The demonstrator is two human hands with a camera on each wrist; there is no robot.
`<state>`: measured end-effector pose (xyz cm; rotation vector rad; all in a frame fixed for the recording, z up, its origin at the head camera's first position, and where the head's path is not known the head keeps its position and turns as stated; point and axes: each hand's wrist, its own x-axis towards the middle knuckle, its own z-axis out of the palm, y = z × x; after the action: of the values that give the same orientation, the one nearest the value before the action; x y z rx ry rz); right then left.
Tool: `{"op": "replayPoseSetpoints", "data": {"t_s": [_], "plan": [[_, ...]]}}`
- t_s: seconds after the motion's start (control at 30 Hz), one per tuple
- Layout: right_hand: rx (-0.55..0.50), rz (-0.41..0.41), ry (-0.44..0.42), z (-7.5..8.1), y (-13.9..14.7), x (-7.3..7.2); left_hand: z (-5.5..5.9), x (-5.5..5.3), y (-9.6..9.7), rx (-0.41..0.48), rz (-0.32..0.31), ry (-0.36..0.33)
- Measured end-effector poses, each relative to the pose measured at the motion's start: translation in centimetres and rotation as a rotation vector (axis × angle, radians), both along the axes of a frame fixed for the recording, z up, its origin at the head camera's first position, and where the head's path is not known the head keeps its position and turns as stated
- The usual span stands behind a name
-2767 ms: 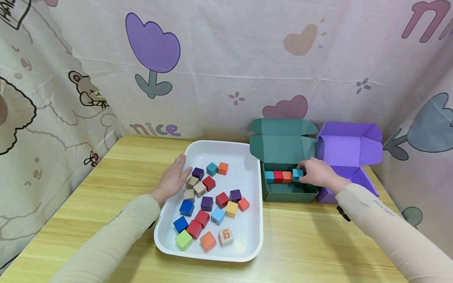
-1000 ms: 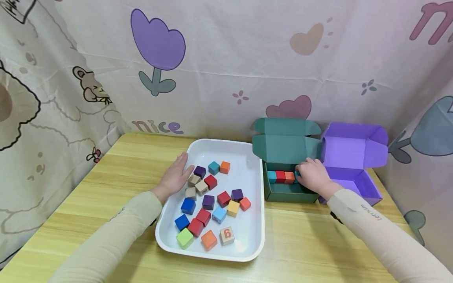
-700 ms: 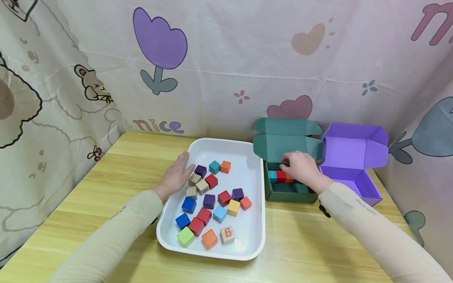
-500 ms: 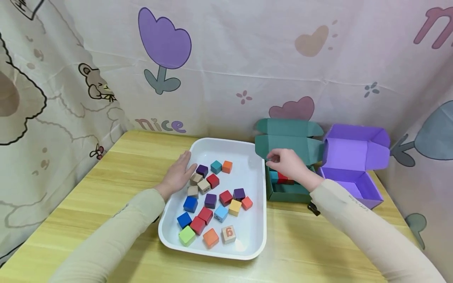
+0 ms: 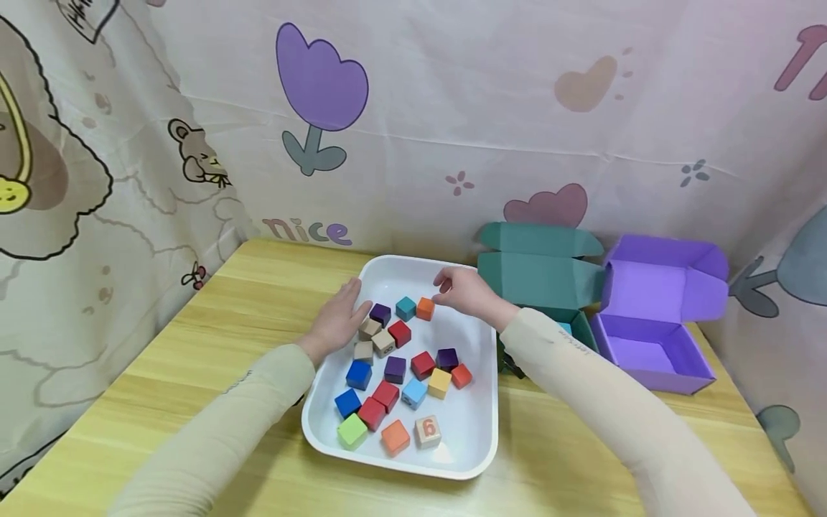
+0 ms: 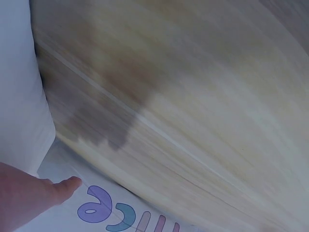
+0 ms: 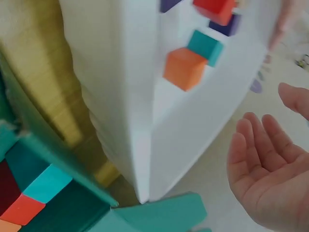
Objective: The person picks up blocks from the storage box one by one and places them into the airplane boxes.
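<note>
As left hand [image 5: 339, 320] touched left rim of white tray [image 5: 310, 425], right hand [image 5: 472, 293] hovered near far orange block [image 5: 425, 309].
Left fingers [image 5: 349, 293] lay straight; right fingers [image 7: 240, 152] curved loosely, apart.

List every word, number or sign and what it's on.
"nice": pale printed fabric backdrop
"6": tan wooden cube
Too small: print, both cream fabric sleeves
Too small: marks, second tan cube, light-blue cube
Cut off: pink letter, backdrop's top right
Cut off: dark lettering, backdrop's top left
</note>
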<state>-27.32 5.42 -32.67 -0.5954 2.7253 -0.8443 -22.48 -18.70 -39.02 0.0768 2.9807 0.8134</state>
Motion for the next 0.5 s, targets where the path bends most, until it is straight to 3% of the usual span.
{"op": "replayPoseSetpoints", "data": {"t_s": [0.3, 0.5], "plan": [[0.204, 0.025, -0.078, -2.0, -1.5, -1.6, -0.4, 0.0, 0.4, 0.020, 0.006, 0.003], [0.361, 0.054, -0.139, -2.2, -2.3, -1.9, -0.2, 0.1, 0.2, 0.037, 0.016, 0.022]]}}
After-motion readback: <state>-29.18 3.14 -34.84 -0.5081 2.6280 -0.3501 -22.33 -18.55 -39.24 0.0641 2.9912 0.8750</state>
